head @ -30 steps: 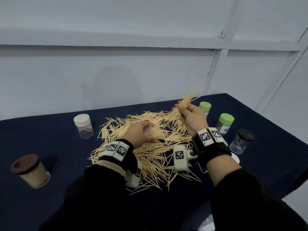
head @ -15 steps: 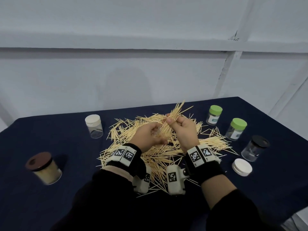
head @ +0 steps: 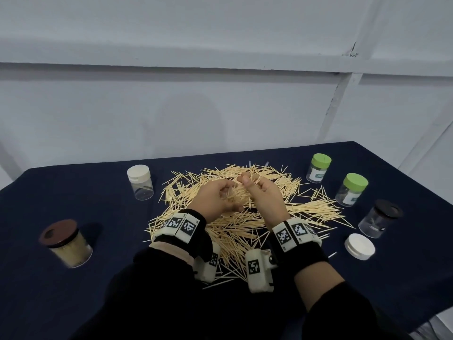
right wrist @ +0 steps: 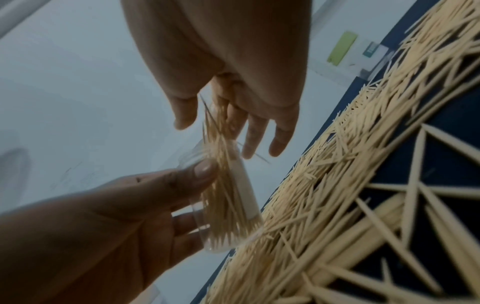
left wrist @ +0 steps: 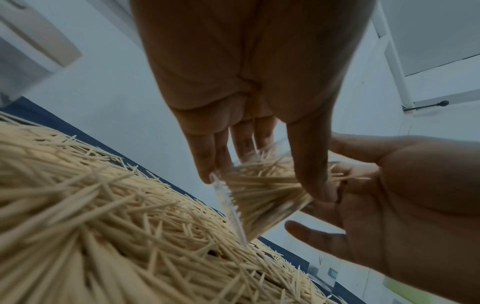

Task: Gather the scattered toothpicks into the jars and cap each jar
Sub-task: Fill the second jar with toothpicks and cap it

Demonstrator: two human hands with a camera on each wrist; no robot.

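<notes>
- Our left hand (head: 215,201) holds the jar (left wrist: 259,197) over the pile (head: 245,217) on the desk (head: 73,303).
- Our right hand (head: 266,200) pinches toothpicks (right wrist: 215,131) at its mouth.
- Crooked sticks could jam and spill.

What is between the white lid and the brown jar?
The toothpick pile and both wrists lie between the white lid and the brown jar, in the head view.

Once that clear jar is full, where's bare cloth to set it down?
Bare cloth lies between the white-lid jar and brown-lid jar; more in front of the loose white lid. The toothpick pile crowds the centre, up to the green-lid jars.
</notes>
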